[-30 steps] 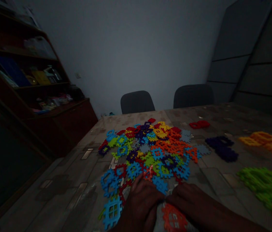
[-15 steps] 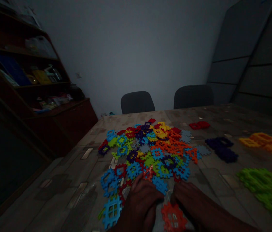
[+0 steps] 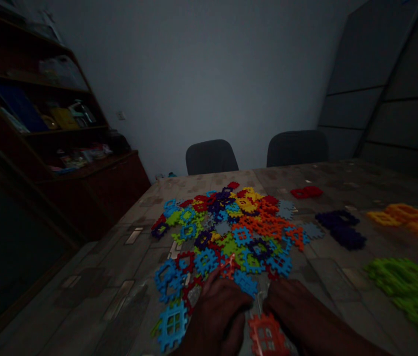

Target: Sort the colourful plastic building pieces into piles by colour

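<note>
Near the table's front edge, my left hand (image 3: 221, 311) is curled beside the mixed pile, its index finger reaching a small orange-red piece (image 3: 229, 267). Its grip is too dark to make out. My right hand (image 3: 290, 301) has its fingers bent together at the upper edge of an orange-red window-shaped piece (image 3: 267, 333). Between the hands lies a blue piece (image 3: 246, 283). A light blue window piece (image 3: 172, 324) is left of my left hand. The pile of coloured interlocking pieces (image 3: 223, 227) spreads ahead of both hands.
On the right of the patterned table (image 3: 327, 277) lie separate groups: red (image 3: 307, 192), dark purple (image 3: 346, 235), yellow (image 3: 403, 212) and green pieces (image 3: 409, 287). Two chairs (image 3: 211, 157) stand behind the table. A wooden shelf unit (image 3: 93, 170) is at the left.
The orange-red window piece has shifted slightly down and tilted, and my right hand has moved a little with it. My left hand has moved slightly right.
</note>
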{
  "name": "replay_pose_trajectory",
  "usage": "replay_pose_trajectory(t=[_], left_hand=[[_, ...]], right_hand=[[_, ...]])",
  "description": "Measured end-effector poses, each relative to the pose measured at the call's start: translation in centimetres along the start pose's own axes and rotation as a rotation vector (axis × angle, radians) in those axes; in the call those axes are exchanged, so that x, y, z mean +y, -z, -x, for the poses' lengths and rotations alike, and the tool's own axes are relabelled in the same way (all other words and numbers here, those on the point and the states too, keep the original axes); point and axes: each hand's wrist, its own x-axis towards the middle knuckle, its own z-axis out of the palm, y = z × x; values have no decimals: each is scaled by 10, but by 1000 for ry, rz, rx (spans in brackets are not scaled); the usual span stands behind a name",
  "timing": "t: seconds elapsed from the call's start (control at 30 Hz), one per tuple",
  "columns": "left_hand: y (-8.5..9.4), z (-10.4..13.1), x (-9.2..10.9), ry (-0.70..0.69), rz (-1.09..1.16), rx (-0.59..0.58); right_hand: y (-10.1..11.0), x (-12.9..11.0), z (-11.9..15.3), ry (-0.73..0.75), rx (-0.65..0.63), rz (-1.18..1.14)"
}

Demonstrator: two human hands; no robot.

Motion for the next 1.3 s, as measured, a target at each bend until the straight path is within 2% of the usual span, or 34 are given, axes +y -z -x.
replay_pose_trajectory(t=[0.07,0.13,0.23,0.3,0.37,0.47,0.57,0.63,0.7,0.8,0.87,0.97,1.13,1.3], left_hand=[[-3,2,-1,12,-1,-10],[-9,3,-2,11,6,37],[-20,5,-4,-6,24,151],[-24,6,-5,-32,24,168],[-24,5,-6,-54,3,126],[-17,1,-5,-100,-61,-47],[-17,-1,-3,-164,-172,-149],[-23,1,-3,-190,-239,-135],[-32,5,-4,-199,-265,-100],[-45,11,-8,-196,-258,-2],[-49,13,-9,-209,-252,78],[-47,13,-6,-189,-253,82],[-36,14,4,-87,-322,-23],[-33,18,6,-85,-383,33]], right_hand=[[-8,0,0,0,3,14],[-8,-2,-1,6,-44,11],[3,-5,-5,-5,-136,-14],[18,-8,-7,-41,-153,-44],[38,-10,-8,-86,-159,-94],[69,-6,-11,-180,-159,-172],[84,14,-12,-294,-2,-100],[82,36,-12,-313,127,50],[73,59,-10,-328,194,168],[57,85,-7,-358,222,232],[49,93,-7,-370,210,258],[46,96,-7,-383,170,280],[57,90,-12,-377,87,258],[78,80,-24,-377,6,220]])
